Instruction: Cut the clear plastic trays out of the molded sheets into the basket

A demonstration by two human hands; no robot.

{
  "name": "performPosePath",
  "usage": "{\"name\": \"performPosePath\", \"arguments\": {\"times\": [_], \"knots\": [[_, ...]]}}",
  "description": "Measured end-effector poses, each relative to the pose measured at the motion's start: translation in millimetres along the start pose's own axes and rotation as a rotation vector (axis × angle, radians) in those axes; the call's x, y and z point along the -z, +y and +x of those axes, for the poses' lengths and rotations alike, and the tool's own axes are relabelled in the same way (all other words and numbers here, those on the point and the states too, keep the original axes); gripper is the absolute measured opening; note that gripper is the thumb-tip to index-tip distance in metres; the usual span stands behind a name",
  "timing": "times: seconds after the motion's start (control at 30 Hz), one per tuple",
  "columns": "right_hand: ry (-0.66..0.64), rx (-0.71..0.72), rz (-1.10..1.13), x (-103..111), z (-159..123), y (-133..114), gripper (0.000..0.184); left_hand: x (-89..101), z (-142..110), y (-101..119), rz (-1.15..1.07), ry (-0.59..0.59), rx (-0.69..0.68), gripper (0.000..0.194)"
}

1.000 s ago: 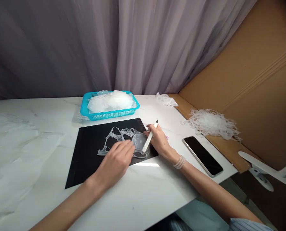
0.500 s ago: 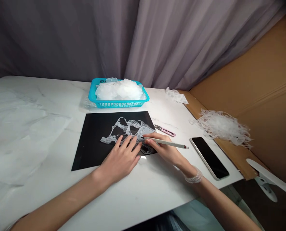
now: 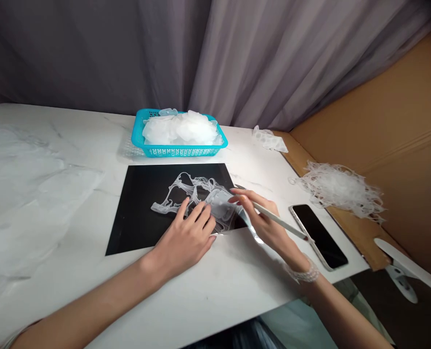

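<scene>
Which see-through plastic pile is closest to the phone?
The tangled heap of thin strands, just past the phone. The pile in the blue basket is smooth pieces, and sits farther away.

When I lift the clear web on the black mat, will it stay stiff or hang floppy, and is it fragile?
The clear web will probably hang floppy: its narrow strips curve and loop over the black mat rather than holding straight. It is likely light for its size, being mostly open gaps. The thinnest strands may tear or snag if pulled.
</scene>
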State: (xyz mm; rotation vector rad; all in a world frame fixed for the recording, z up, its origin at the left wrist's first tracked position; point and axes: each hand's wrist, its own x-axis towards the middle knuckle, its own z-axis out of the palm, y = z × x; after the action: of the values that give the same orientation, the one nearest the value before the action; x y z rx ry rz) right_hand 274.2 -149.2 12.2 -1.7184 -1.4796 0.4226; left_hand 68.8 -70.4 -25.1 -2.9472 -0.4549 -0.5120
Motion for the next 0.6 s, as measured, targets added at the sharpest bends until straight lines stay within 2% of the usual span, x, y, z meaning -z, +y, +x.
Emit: {"name": "performPosePath", "arguments": {"times": [0.17,0.23,0.3,0.4,0.47,0.53,0.6], "knots": [[0.124,-0.060,0.080,11,-3,8,0.031,1.5,25,12,-0.017,0.031,-0.059,0.020],[0.146,-0.073,0.113,13,-4,9,0.031,1.5,33,17,-0.138,0.013,-0.041,0.026],[0.176,-0.072,0.142,14,-5,8,0.032,3.7,38,18,-0.325,0.011,0.033,0.031],[0.244,-0.078,0.209,18,-7,7,0.033,15.2,41,13,-0.532,0.038,0.211,0.026],[0.294,-0.092,0.289,20,-6,8,0.032,28.7,45,5,-0.869,0.053,0.410,0.020],[0.321,-0.094,0.389,20,-2,10,0.033,44.6,50,-1,-1.349,0.069,0.603,0.018],[0.263,-0.067,0.371,18,2,9,0.039,60.2,55,-1,-1.692,0.069,0.694,0.018]]}}
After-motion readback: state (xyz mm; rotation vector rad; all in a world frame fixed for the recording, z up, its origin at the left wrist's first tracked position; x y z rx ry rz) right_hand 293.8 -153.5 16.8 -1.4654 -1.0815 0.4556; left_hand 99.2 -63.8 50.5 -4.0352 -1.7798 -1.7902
